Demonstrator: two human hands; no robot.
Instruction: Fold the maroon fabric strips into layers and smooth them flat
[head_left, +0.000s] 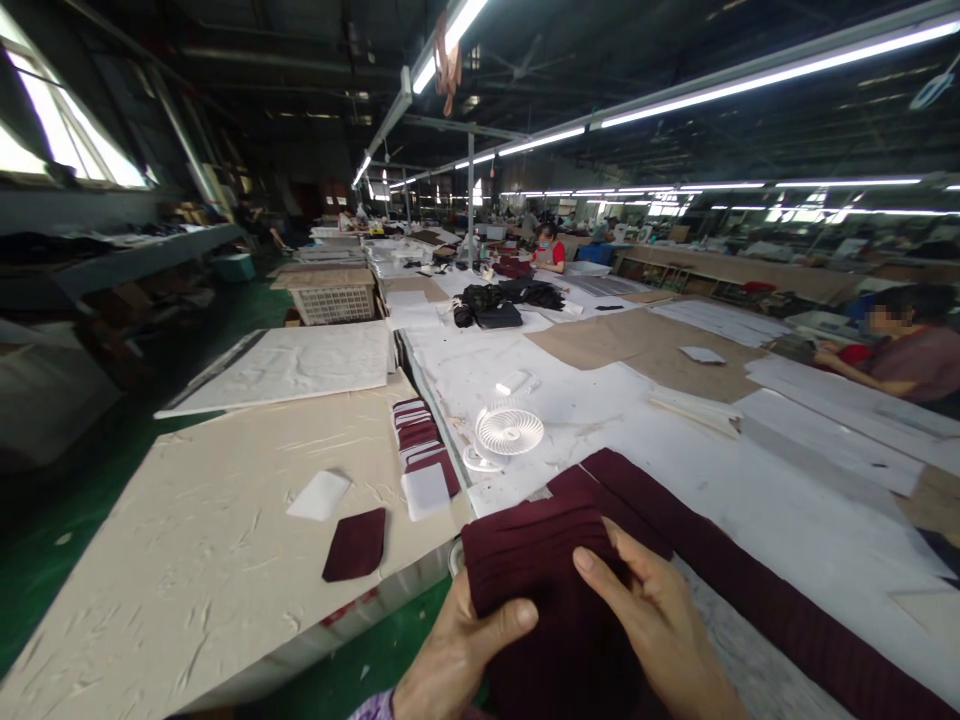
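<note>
Head view. My left hand [469, 635] is clamped on the left side of a folded maroon fabric [551, 590], thumb lying across the front. My right hand [652, 600] is clamped on its right side near the upper corner, thumb on the front face, other fingers partly hidden behind. The fabric is raised in front of me at lower centre, gathered in creases along the top; its lower part runs out of the frame.

Beyond it, a long maroon strip [757, 580] lies on the white worktable [600, 410], running toward the lower right. A white fan [510, 430] lies on the same table, farther away. On the beige-covered table [247, 510] to the left: a maroon patch [355, 545], a white piece [319, 496] near it, and a row of maroon and white pieces [424, 445] by the table's right edge. At right, a co-worker [911, 350] is beside the white worktable.
</note>
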